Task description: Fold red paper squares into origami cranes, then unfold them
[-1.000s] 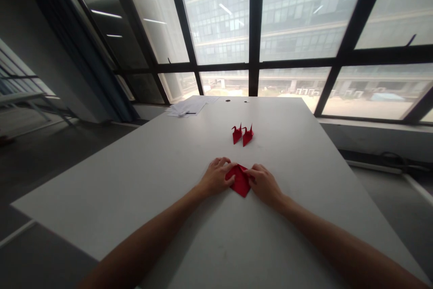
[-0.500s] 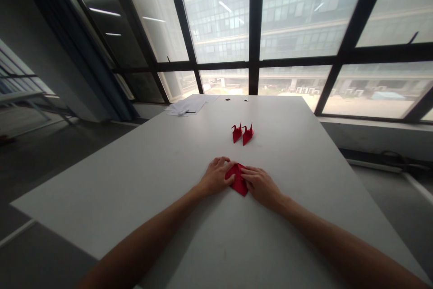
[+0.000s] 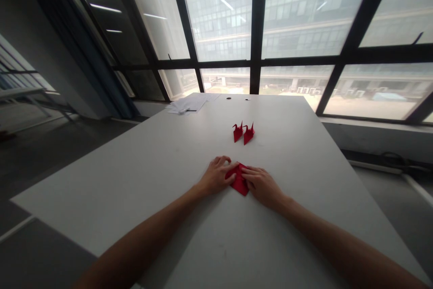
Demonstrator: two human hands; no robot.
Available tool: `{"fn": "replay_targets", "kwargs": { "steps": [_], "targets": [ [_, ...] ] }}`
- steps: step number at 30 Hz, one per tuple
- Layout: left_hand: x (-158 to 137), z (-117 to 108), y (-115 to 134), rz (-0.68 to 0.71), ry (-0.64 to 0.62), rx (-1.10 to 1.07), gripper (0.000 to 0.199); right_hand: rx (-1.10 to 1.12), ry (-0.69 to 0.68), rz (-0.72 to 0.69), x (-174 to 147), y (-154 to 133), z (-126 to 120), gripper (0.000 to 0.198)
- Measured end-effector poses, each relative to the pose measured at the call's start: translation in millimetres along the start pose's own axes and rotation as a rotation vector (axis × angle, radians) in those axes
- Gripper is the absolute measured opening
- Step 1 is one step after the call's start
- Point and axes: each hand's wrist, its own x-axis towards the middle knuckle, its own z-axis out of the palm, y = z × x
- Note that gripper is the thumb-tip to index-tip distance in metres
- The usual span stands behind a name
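Head view: two bare hands at one sheet of folded red paper on a white table.
Red paper: flat on the table, between the hands, one corner pointing to the near side; the right part is partly hidden under the fingers.
Left hand: laid on the left part of the paper, thumb and forefinger spread apart; no closed pinch is visible. It appears to steady the paper.
Right hand: fingers extended over the right part of the paper. Whether the thumb pinches an edge cannot be told.
Right-hand change: one second ago the fingertips were bunched at the right edge; now they lie flatter and further left over the paper. Left hand position is essentially unchanged.
Fold status: the change suggests a right-side fold being pressed down; crease sharpness cannot be judged.
Red paper cranes: left crane and right crane stand just beside each other, on the far side of the hands, apart from them.
White papers: loose pile, far left of the table.
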Motion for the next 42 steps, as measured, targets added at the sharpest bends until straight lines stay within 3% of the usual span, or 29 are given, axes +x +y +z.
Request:
{"fn": "replay_targets", "kwargs": {
  "steps": [10, 15, 22, 27, 33, 36, 39, 42],
  "targets": [
    [0, 4, -1, -0.014, -0.022, 0.014, 0.051, -0.068, -0.193, -0.019, -10, -6, -12, 0.045],
    [-1, 6, -2, -0.035, -0.014, 0.017, 0.065, -0.09, -0.267, -0.013, -14, -7, -17, 0.052],
    [-1, -4, 6, 0.181, -0.078, -0.012, 0.046, -0.105, -0.285, -0.028, -13, -7, -18, 0.054],
    [-3, -2, 6, 0.148, -0.189, -0.044, 0.053, -0.113, -0.354, -0.03, -19, -5, -14, 0.071],
    [-4, 0, 5, 0.147, -0.179, -0.042, 0.054, -0.07, -0.413, -0.034, -38, -8, -21, 0.079],
    [-3, 1, 4, 0.147, -0.182, -0.048, 0.054, -0.023, -0.435, -0.04, -45, -9, -32, 0.073],
    [-3, 2, 3, 0.146, -0.196, -0.061, 0.054, -0.013, -0.371, 0.024, -43, -6, -40, 0.056],
    [-3, 2, 4, 0.143, -0.207, -0.065, 0.054, -0.045, -0.316, 0.086, -35, -2, -38, 0.053]
  ]
}}
